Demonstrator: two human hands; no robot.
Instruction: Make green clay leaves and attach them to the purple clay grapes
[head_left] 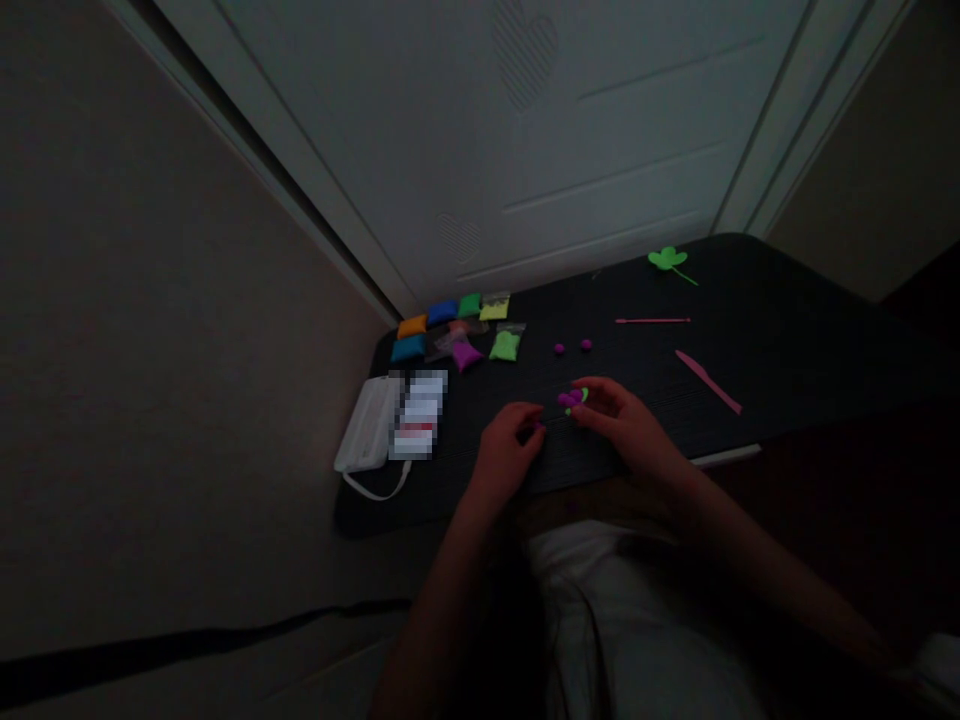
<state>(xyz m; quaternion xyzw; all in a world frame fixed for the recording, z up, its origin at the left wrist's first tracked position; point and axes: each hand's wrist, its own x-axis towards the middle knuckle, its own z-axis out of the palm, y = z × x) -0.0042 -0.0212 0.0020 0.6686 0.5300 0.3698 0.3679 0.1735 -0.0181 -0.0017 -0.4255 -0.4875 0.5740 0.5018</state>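
My right hand (616, 415) pinches a small cluster of purple clay balls (570, 399) with bits of light green clay at its edge, held just above the dark table. To its left, my left hand (510, 440) curls its thumb and fingers around a small purple clay ball (539, 427), which is partly hidden by the fingers. Beyond the hands, one loose purple ball (559, 349) and another purple ball (586, 345) lie side by side on the tabletop.
Several clay packets, among them a purple packet (466, 354) and a light green packet (507, 345), lie at the back left. A white case (371, 425) with a strap is on the left. Rightward are a pink stick tool (652, 321), a pink knife (709, 382) and a green clay flower (667, 259).
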